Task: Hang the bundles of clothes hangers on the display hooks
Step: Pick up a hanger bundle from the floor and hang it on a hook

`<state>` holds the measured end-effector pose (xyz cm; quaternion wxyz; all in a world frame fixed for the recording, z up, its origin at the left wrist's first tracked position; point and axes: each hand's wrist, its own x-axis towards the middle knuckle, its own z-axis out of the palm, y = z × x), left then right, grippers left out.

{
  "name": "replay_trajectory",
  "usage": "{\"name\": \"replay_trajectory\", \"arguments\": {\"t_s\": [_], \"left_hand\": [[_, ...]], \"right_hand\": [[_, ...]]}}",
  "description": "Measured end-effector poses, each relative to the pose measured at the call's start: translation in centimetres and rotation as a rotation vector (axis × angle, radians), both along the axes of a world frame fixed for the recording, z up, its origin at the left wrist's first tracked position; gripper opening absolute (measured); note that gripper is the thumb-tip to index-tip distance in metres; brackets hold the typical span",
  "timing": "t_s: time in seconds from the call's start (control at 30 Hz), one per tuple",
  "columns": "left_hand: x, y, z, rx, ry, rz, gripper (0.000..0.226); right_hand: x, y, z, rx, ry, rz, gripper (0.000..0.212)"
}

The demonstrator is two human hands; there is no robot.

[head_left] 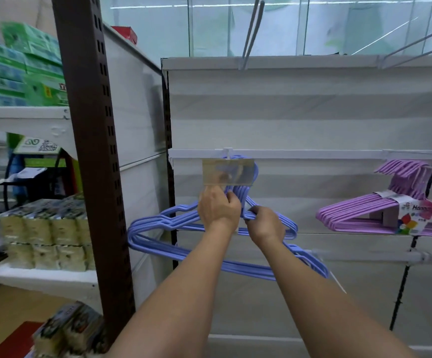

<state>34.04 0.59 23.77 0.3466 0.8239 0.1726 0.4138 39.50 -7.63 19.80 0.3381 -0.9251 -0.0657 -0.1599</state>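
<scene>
A bundle of blue clothes hangers (176, 218) hangs at a white display hook (227, 152) on the middle rail, behind a clear price tag holder (228, 173). My left hand (218, 209) grips the bundle's necks just below the tag. My right hand (265, 223) grips the bundle's right shoulder. More blue hangers (235, 267) show lower down, under my forearms. A purple hanger bundle (380, 210) with a printed label hangs on a hook to the right.
White back panel (300, 120) with horizontal rails. Bare wire hooks (252, 32) stick out from the top rail. A brown shelf upright (93, 151) stands to the left, with green boxes (16, 73) and packaged goods (44, 233) on the shelves beside it.
</scene>
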Motion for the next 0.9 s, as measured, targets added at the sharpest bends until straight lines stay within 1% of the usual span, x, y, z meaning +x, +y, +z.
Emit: {"name": "replay_trajectory", "arguments": {"t_s": [0.1,0.23,0.27,0.33,0.43,0.47,0.53,0.57,0.63,0.67,0.7,0.8,0.9], "left_hand": [[0.2,0.3,-0.3,0.040,-0.012,-0.018,0.023],[0.6,1.4,-1.2,0.039,-0.084,0.004,0.022],[0.8,2.0,-1.6,0.072,-0.082,0.004,0.022],[1.2,3.3,-2.8,0.189,0.013,-0.013,0.026],[1.8,4.8,-4.9,0.310,0.276,-0.114,0.044],[2.0,5.1,-5.6,0.351,0.333,-0.153,0.047],[2.5,5.3,-6.5,0.411,0.381,-0.211,0.047],[2.8,5.4,-6.7,0.417,0.383,-0.229,0.046],[3.5,5.5,-6.6,0.409,0.386,-0.240,0.045],[3.8,5.5,-6.6,0.406,0.386,-0.242,0.045],[4.1,5.6,-6.5,0.401,0.382,-0.246,0.045],[4.8,5.5,-6.4,0.366,0.351,-0.256,0.044],[5.4,5.5,-6.4,0.353,0.319,-0.211,0.046]], "right_hand": [[0.2,1.0,-0.6,-0.012,-0.016,0.016,0.017],[0.6,1.9,-0.7,-0.057,-0.023,0.014,0.023],[0.7,1.8,-0.6,-0.051,-0.024,0.006,0.024],[1.1,1.5,-0.5,-0.039,-0.014,-0.015,0.023],[1.7,1.0,-0.7,-0.097,0.002,-0.012,0.024],[1.9,0.9,-0.8,-0.121,0.001,0.001,0.024],[2.2,0.3,-1.1,-0.147,-0.011,0.057,0.024],[2.4,0.0,-1.2,-0.149,-0.017,0.108,0.031],[2.5,-0.9,-1.6,-0.150,-0.031,0.220,0.057],[2.5,-1.2,-1.9,-0.150,-0.058,0.247,0.065],[2.6,-1.3,-2.2,-0.154,-0.098,0.248,0.068],[3.2,-1.2,-2.9,-0.216,-0.176,0.199,0.057],[3.9,-0.6,-2.6,-0.217,-0.176,0.189,0.051]]}}
